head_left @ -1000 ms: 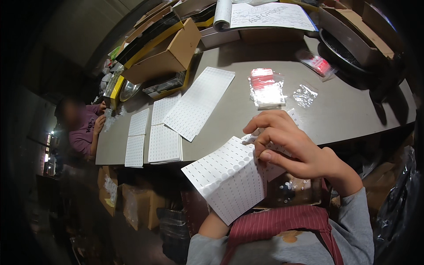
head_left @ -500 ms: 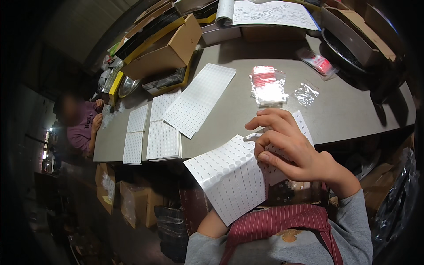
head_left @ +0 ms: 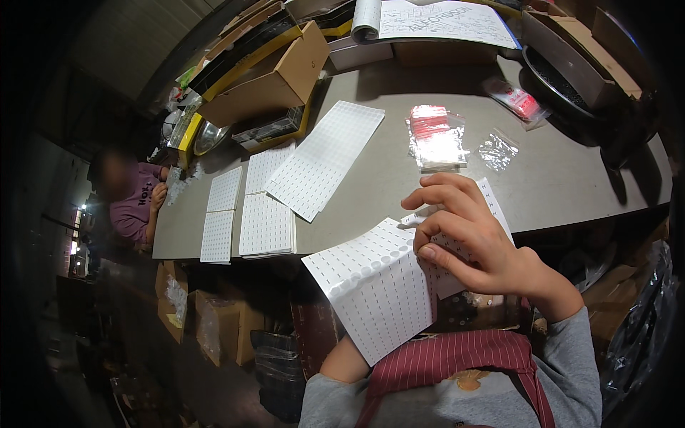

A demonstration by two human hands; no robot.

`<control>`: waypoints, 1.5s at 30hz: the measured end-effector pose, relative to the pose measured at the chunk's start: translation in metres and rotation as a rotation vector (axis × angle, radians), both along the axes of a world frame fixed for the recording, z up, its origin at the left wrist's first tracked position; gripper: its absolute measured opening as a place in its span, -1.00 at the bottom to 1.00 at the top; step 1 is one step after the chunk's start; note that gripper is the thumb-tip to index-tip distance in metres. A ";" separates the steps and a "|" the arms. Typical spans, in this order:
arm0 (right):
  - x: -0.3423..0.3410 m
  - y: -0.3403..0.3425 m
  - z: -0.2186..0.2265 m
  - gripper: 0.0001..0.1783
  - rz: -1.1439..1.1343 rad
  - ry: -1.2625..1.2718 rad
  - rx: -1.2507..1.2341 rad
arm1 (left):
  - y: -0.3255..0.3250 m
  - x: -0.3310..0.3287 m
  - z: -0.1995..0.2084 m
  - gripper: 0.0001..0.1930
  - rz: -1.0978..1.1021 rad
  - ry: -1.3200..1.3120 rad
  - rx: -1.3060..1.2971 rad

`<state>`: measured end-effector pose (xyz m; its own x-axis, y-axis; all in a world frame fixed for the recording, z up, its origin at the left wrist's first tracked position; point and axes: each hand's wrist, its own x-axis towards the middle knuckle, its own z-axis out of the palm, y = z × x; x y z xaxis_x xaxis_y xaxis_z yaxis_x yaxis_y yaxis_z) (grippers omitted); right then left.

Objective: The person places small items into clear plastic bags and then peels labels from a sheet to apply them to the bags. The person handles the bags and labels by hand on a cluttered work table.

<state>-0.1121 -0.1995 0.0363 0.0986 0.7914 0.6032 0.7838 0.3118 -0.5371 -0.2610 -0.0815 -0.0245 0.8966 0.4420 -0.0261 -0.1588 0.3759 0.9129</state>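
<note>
A bent white sheet of small round stickers (head_left: 382, 296) is held up in front of my body, above the table's near edge. My right hand (head_left: 467, 239) is over its right side, with thumb and index finger closed at the sheet's edge and the other fingers curled. A small curled white strip (head_left: 412, 220) shows by the index finger. My left hand is hidden beneath the sheet; only the wrist (head_left: 346, 362) shows. Behind my right hand lies another printed white sheet (head_left: 492, 200). Left of centre lie a loose sticker sheet (head_left: 328, 157) and two banded stacks (head_left: 267, 225) (head_left: 221, 221).
Small red-and-clear plastic bags (head_left: 437, 139) lie on the grey table (head_left: 342, 89), with a clear bag (head_left: 497, 150) beside them. Cardboard boxes (head_left: 271, 85), a notebook (head_left: 442, 23) and a black pan (head_left: 556, 82) line the back. A person in purple (head_left: 135, 203) is at the left end.
The view has shifted slightly. Both hands and the bent sheet keep nearly the same pose. The other person's hands at the left have moved a little.
</note>
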 end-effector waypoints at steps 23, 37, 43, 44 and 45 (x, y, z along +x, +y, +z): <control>-0.009 -0.010 0.008 -0.75 -0.178 -0.060 -0.011 | -0.002 -0.008 0.001 -0.63 -0.009 0.005 0.017; 0.003 -0.011 -0.005 -0.82 -0.129 0.148 0.064 | 0.006 -0.002 0.002 -0.64 0.018 0.008 0.039; -0.004 -0.024 0.004 -0.81 -0.088 0.096 0.070 | 0.004 -0.010 0.009 -0.64 0.058 0.013 0.064; -0.006 -0.025 0.004 -0.79 -0.079 0.127 0.078 | 0.003 -0.011 0.011 -0.64 0.069 0.013 0.071; -0.007 -0.027 0.003 -0.77 -0.070 0.158 0.086 | 0.003 -0.012 0.012 -0.64 0.082 0.011 0.076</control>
